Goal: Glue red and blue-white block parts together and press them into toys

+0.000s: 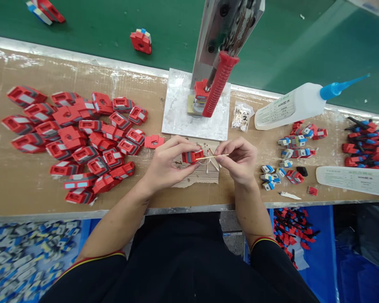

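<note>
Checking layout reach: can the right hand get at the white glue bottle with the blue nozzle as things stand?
Probably yes, once freed. The white glue bottle with the blue nozzle lies on its side on the brown bench, up and right of the right hand, with nothing tall between. But that hand's grip is on a thin wooden stick.

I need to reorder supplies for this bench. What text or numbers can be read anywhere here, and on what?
"608胶水", roughly, heading the label of the white squeeze bottle; the lines beneath are too small to read.
Label on the second white bottle: printed, but blurred.
Red parts pile, press: no text legible.
</note>
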The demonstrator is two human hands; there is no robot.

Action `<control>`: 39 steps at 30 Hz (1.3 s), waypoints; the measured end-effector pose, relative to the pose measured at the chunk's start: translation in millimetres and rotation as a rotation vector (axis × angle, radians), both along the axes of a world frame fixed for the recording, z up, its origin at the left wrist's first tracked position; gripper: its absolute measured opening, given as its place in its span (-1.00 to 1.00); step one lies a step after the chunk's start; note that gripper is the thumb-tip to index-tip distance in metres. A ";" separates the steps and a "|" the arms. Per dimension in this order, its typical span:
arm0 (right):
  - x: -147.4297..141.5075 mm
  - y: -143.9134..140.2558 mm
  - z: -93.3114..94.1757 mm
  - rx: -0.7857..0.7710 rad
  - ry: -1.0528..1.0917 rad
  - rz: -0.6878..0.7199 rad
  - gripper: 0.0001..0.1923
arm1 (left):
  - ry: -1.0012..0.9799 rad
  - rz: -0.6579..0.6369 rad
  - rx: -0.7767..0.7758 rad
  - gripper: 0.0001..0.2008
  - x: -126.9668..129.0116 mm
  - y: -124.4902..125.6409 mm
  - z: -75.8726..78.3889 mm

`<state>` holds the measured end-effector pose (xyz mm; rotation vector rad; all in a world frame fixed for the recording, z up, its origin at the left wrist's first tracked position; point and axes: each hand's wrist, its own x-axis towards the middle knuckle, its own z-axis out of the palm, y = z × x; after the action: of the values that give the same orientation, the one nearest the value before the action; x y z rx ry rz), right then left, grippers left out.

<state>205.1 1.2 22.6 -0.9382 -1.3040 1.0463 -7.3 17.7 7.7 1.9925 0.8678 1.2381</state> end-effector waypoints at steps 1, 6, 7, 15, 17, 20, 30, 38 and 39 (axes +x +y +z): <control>0.4 0.0 -0.2 0.012 0.017 0.008 -0.66 | -0.006 -0.001 0.002 -0.75 -0.2 0.1 0.0; 2.9 0.3 -0.8 0.043 0.038 0.016 -0.72 | 0.008 -0.002 -0.008 -0.75 -1.4 0.5 0.9; 3.3 0.4 -0.5 0.039 0.025 0.008 -0.71 | 0.014 -0.002 -0.014 -0.75 -1.7 0.5 1.3; 3.8 1.2 5.1 -0.009 -0.052 -0.059 -0.59 | 0.025 -0.002 -0.010 -0.74 -3.7 0.6 4.3; 4.3 1.1 5.4 -0.018 -0.056 -0.065 -0.59 | 0.029 0.002 -0.007 -0.74 -3.8 0.4 5.0; 5.4 0.9 5.2 -0.018 -0.050 -0.065 -0.62 | 0.021 0.004 -0.001 -0.73 -3.5 0.1 5.1; 5.7 0.8 5.2 0.038 -0.010 -0.024 -0.70 | 0.008 0.007 0.006 -0.73 -3.0 0.4 4.5; 6.7 0.4 3.7 0.025 -0.042 -0.025 -0.70 | 0.018 0.012 -0.003 -0.73 -3.6 0.0 5.5; 6.7 0.4 3.6 0.023 -0.046 -0.026 -0.70 | 0.013 0.012 -0.001 -0.73 -3.5 0.1 5.7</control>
<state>211.8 1.7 26.1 -0.9640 -1.3360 0.9930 -10.8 17.7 13.4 1.9991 0.8877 1.2320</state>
